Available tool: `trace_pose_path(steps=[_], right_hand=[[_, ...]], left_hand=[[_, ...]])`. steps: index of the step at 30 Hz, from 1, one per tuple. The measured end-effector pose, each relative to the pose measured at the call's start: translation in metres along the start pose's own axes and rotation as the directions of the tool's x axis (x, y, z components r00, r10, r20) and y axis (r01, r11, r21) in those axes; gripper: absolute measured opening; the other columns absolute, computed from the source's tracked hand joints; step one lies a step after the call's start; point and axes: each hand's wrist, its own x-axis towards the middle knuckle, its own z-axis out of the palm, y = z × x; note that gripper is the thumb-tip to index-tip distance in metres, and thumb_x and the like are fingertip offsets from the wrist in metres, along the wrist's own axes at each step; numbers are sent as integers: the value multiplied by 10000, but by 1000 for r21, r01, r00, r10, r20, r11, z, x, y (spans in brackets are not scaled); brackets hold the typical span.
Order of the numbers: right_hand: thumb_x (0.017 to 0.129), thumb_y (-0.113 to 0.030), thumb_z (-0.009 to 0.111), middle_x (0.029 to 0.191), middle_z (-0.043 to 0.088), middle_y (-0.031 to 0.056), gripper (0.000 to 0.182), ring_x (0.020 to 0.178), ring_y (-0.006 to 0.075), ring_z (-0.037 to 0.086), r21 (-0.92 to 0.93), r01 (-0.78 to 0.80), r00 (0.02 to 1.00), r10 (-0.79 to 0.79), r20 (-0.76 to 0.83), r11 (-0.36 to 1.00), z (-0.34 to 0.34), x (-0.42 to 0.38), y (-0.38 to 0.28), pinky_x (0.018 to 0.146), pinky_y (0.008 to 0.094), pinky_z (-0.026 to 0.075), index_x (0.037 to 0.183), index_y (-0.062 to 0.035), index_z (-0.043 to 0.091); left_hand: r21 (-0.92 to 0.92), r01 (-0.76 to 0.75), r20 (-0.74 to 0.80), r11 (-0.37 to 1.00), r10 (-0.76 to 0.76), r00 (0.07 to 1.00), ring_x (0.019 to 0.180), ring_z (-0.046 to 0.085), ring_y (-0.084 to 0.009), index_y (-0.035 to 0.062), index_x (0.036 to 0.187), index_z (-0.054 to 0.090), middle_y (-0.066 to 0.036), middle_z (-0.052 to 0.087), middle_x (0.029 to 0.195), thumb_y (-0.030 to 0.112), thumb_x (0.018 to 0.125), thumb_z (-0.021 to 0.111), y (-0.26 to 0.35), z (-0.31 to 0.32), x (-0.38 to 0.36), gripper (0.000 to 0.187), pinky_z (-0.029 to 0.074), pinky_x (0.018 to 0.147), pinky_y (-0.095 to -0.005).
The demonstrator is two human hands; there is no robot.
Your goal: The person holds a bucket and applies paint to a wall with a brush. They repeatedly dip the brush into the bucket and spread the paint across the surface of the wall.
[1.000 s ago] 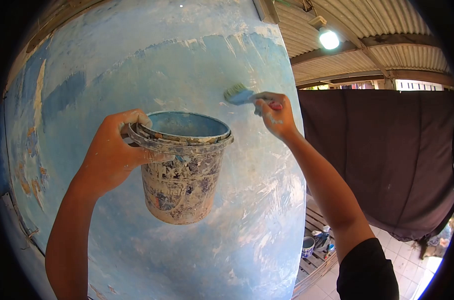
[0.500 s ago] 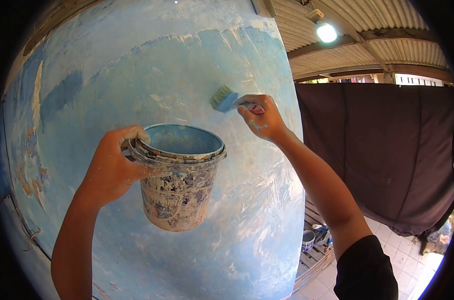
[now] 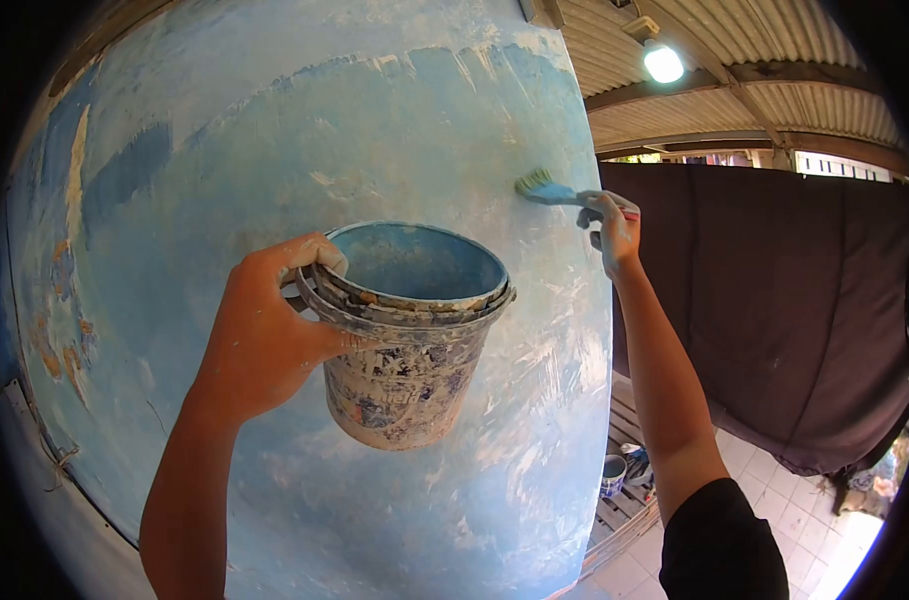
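Observation:
My left hand [image 3: 275, 315] grips the rim and side of a paint-stained bucket [image 3: 405, 370], which hangs slightly tilted in front of the wall, its bluish inside showing. Up and to the right, my right hand [image 3: 615, 225] holds a paintbrush [image 3: 560, 193] by its red-ended handle. The brush has a blue ferrule area and greenish bristles that point left at the wall near its right edge; whether they touch it I cannot tell. The wall [image 3: 375, 150] carries patchy light blue paint, with a darker patch and peeling spots at the left.
A dark cloth [image 3: 765, 310] hangs at the right, under a corrugated roof [image 3: 645, 120] with a lit bulb [image 3: 663, 62]. Below, a small container [image 3: 613, 474] stands on a slatted surface [image 3: 615, 515] beside the tiled floor [image 3: 775, 500]. A wooden beam piece juts out at the wall's top.
My right hand has moved right with the brush, whose bristles now point left near the wall's right edge. My left hand and the bucket have shifted right and slightly up.

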Motion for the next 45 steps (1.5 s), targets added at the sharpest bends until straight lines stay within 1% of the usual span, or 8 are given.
trace_pose_path(steps=[5,11,15,20,25,31,39,45], right_hand=[[928,-143,570,669,679,88,253,484,85,500,-179,-113,994,111,-18,977,-38,-11,-19,440,231,341,924,12,770],[941,-133,607,770,719,105,224,621,128,622,27,37,994,-40,103,999,-2,19,-58,550,263,464,961,29,760],[972,-116,561,771,722,129,273,638,128,615,-153,218,974,-206,90,964,-17,-20,10,548,259,466,964,71,759],[933,-78,566,731,693,106,244,630,138,620,-371,-207,974,155,-165,905,-51,-79,14,613,257,479,894,79,749],[941,-110,583,754,700,100,235,635,107,596,-210,-2,1000,0,-8,978,-26,-78,-19,525,249,437,944,46,759],[957,-103,597,823,736,107,226,760,142,672,-42,-60,997,57,-55,997,-49,-136,61,729,283,492,1018,52,749],[875,-133,614,639,695,111,255,571,148,663,-432,-403,908,293,-300,807,-104,-196,92,545,300,499,748,59,724],[875,-119,620,646,691,101,225,530,122,609,-312,-144,987,113,-115,939,-25,-69,17,481,287,442,859,55,762]], left_hand=[[-115,-57,-29,992,54,998,1020,694,-241,30,1012,650,-118,707,1000,-38,701,848,-15,27,-1,375,563,999,-439],[-214,-62,-18,975,60,998,980,701,-206,42,1006,654,-93,704,967,-37,696,865,-13,56,7,383,581,963,-410],[-303,-56,-21,951,52,998,987,699,-193,41,999,653,-73,708,976,-18,706,882,-29,70,1,376,590,947,-410],[-319,-64,-58,946,48,997,1001,696,-203,41,988,659,-84,712,992,-33,685,889,-54,79,-16,387,588,960,-403],[-292,-20,-42,956,8,999,1010,696,-212,42,979,667,-93,713,995,-57,662,881,-53,87,-28,394,582,985,-403],[-363,6,-64,932,-31,997,989,694,-186,35,960,657,-75,710,971,-77,637,871,-67,105,-48,403,572,972,-385],[-255,-39,-124,966,8,992,952,694,-201,35,946,648,-98,703,941,-75,586,865,-86,122,-75,435,528,927,-344],[-269,-51,-70,962,33,997,980,705,-240,40,990,643,-123,701,1007,-57,568,892,-91,144,-84,499,529,917,-352]])
